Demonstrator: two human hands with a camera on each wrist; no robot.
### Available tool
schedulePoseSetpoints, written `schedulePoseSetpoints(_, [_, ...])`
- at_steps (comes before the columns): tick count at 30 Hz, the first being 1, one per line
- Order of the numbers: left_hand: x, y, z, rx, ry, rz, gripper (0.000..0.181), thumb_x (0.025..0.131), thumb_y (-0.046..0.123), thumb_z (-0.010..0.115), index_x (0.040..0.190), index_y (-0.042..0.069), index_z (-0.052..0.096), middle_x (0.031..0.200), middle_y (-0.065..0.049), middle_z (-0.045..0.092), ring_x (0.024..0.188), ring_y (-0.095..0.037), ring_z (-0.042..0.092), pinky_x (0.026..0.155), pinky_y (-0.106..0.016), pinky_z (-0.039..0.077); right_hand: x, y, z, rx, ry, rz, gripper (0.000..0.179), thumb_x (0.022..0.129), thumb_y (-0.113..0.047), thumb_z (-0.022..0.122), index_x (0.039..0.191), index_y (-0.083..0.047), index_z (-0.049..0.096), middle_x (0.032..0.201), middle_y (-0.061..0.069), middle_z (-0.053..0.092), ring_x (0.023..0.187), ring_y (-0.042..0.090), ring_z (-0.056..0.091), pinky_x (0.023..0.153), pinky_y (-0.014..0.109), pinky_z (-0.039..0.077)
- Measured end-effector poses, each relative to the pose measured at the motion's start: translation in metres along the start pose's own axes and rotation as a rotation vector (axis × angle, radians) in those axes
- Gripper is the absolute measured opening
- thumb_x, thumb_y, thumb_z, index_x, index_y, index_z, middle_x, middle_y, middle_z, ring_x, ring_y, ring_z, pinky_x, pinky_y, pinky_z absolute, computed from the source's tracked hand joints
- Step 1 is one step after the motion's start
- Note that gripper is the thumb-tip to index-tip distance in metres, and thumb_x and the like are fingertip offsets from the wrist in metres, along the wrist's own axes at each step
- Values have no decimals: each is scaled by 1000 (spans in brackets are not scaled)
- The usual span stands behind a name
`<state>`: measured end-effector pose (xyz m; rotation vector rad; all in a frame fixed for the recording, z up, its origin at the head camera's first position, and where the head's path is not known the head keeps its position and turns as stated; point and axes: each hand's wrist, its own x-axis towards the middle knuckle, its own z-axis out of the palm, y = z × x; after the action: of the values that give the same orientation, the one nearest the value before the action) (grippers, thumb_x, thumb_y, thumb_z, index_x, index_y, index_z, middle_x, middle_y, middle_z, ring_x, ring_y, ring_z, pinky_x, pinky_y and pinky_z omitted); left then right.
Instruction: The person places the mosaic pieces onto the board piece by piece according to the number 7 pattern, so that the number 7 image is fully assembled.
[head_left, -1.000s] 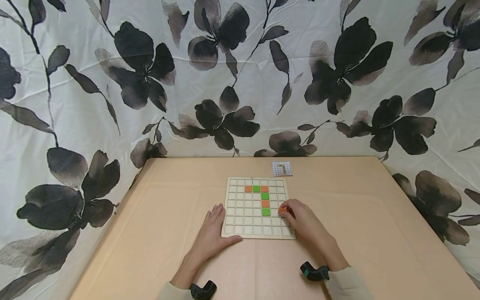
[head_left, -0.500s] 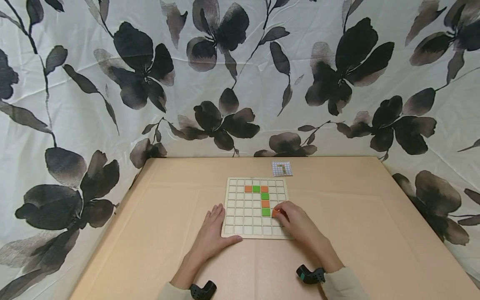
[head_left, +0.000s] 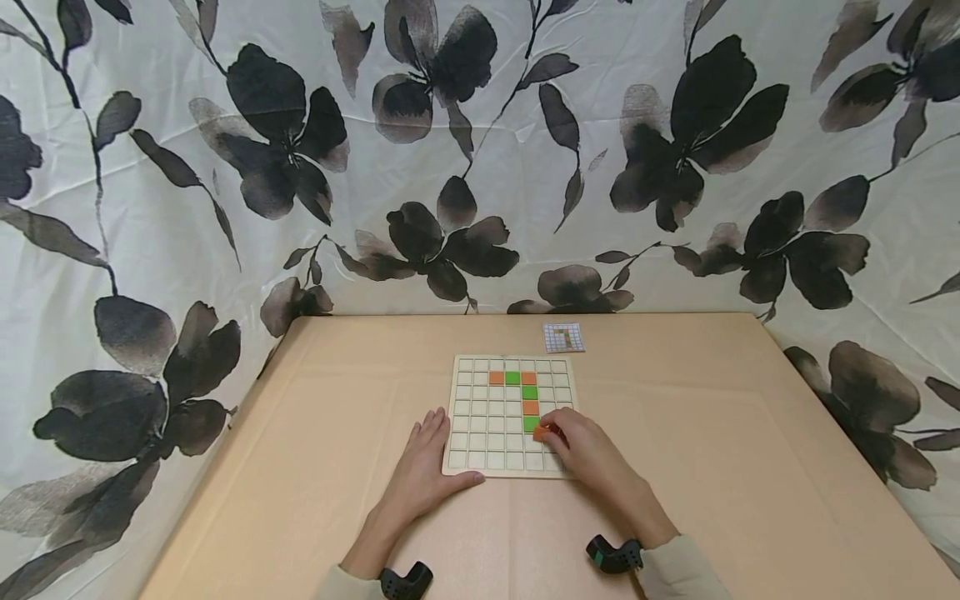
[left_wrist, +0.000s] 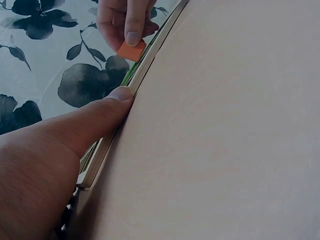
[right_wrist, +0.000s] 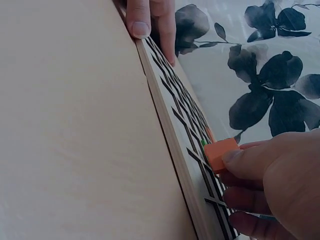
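A pale square grid board point(head_left: 480, 460) lies on the table, with orange and green square tiles set in some of its cells. Between thumb and fingers my right hand point(head_left: 588, 450) pinches an orange tile point(right_wrist: 221, 154), held tilted just at the near edge of the lowest green tile point(head_left: 531, 424). My left hand point(head_left: 427, 462) rests at the board's left near corner. Its fingers lie straight along the left side, and the thumb point(left_wrist: 120, 95) presses on the near edge.
A small card point(head_left: 564, 337) printed with a coloured grid pattern lies behind the board. The light wooden table point(head_left: 360, 375) ends at a white cloth point(head_left: 555, 167) with dark flowers. Each wrist wears a black camera point(head_left: 615, 555).
My right hand has moved left across the board with the orange tile, from the right-hand columns to just below the lowest green tile. The left hand has stayed in place.
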<state>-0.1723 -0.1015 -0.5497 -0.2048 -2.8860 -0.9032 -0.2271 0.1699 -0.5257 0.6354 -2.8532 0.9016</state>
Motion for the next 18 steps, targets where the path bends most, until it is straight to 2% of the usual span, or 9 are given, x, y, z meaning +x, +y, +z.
schedulePoseSetpoints(6, [1,0,0,0,1,7,114,72,67,78,154,-1,35,163,-21,29,155,-35,21,131,-49,15,0,-2,2,-19,37,-44,10,90,-19,75,99,-17,69,93,-8,65,83,6,59,78,29,59])
schedulePoseSetpoints(18, [1,-1,0,2,0,3,115,72,67,77,154,-1,34,163,-21,29,155,-35,21,131,-49,15,-2,-2,6,-24,51,-72,8,91,-17,74,98,-16,70,96,-8,67,89,7,63,84,32,61])
